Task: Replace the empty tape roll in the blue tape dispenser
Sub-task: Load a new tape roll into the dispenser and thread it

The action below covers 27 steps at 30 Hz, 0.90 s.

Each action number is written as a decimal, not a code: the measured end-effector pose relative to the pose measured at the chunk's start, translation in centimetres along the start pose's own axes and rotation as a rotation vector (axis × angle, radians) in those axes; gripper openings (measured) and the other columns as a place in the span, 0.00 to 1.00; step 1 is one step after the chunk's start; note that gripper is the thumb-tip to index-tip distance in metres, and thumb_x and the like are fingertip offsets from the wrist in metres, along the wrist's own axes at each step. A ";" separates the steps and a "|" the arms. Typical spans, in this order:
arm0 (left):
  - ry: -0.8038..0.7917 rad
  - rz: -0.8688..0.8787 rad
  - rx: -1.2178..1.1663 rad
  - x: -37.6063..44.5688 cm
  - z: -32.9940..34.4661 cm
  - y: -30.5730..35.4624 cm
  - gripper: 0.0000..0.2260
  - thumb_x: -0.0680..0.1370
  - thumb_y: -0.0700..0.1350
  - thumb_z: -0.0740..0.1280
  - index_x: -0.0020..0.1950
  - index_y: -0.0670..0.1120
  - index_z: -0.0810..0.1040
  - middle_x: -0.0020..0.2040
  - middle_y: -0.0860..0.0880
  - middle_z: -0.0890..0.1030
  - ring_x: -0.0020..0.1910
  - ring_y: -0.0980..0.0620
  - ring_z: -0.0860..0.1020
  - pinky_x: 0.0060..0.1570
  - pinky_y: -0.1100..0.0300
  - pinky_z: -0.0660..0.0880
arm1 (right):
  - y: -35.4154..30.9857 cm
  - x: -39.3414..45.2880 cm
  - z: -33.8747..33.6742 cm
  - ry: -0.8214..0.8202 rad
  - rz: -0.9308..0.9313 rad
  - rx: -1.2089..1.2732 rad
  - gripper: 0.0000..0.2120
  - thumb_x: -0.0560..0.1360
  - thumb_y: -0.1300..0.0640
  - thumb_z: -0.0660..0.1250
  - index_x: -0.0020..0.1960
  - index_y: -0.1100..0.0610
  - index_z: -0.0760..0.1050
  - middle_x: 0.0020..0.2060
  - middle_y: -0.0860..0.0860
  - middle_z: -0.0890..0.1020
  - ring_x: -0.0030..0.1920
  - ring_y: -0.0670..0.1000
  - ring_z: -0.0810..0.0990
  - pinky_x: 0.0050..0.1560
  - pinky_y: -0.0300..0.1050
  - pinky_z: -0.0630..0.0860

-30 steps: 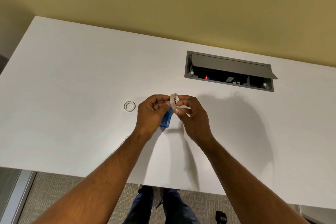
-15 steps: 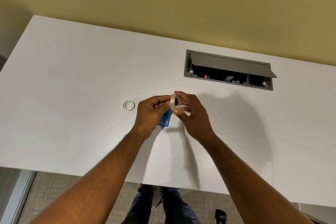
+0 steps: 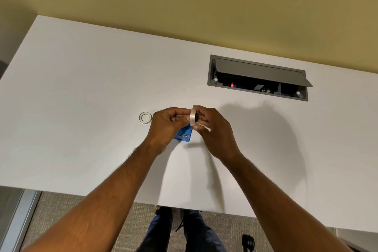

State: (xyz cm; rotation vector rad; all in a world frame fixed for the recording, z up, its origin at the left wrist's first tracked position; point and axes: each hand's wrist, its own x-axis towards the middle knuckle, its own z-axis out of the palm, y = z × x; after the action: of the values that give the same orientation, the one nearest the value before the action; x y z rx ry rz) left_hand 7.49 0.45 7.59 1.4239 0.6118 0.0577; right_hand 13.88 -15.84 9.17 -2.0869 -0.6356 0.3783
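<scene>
- The new roll of translucent white tape (image 3: 192, 117) is held edge-on above the counter, pinched between both hands, with a small black hub (image 3: 196, 117) showing at its centre on the right-hand side.
- The right hand (image 3: 212, 127) is closed on the roll and hub with thumb below and fingers above; the left hand (image 3: 167, 124) is closed too, its fingertips meeting the roll's left face.
- The blue plastic tape dispenser (image 3: 184, 134) lies on the white counter (image 3: 81, 108) just below the hands, partly hidden by the left hand; a short metal bar shows on its visible part, and whether its cradle is bare cannot be told.
- An empty clear plastic tape core ring (image 3: 145, 117) lies flat on the counter just left of the left hand, apart from the dispenser.
- Judging from this, the old core is already out and the hub is being fitted into the new roll; seating the roll in the dispenser and threading the tape to the cutter appear to be left.
- Farther back to the right, a grey recessed cable box (image 3: 258, 77) sits in the counter with its lid tilted up; inside are dark sockets and a small red light, the rest too dim to make out.
</scene>
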 end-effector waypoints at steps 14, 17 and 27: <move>0.020 0.025 0.157 0.4 -0.5 -0.4 0.07 0.76 0.36 0.73 0.53 0.45 0.84 0.46 0.50 0.87 0.45 0.53 0.86 0.47 0.62 0.82 | 0.7 0.8 0.6 -0.107 0.109 -0.031 0.22 0.77 0.62 0.66 0.69 0.49 0.73 0.63 0.44 0.80 0.61 0.43 0.78 0.61 0.33 0.72; 0.037 0.043 0.213 0.7 -1.1 -0.9 0.08 0.76 0.36 0.72 0.53 0.45 0.83 0.48 0.48 0.86 0.47 0.51 0.85 0.49 0.60 0.82 | 0.5 1.5 0.5 -0.129 0.124 -0.093 0.18 0.80 0.60 0.62 0.69 0.51 0.74 0.63 0.47 0.79 0.62 0.45 0.77 0.59 0.27 0.68; -0.014 0.114 0.405 1.0 -1.7 -1.2 0.09 0.76 0.35 0.71 0.50 0.48 0.83 0.43 0.56 0.84 0.39 0.63 0.81 0.41 0.72 0.76 | -2.1 2.2 0.9 -0.074 0.255 -0.018 0.06 0.72 0.62 0.67 0.47 0.57 0.80 0.42 0.51 0.84 0.44 0.53 0.82 0.50 0.54 0.78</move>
State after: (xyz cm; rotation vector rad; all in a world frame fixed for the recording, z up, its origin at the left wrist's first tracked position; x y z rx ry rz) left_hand 7.21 2.18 6.03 1.8500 0.5497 0.0138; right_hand 14.63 -13.00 10.35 -2.1856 -0.4167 0.5973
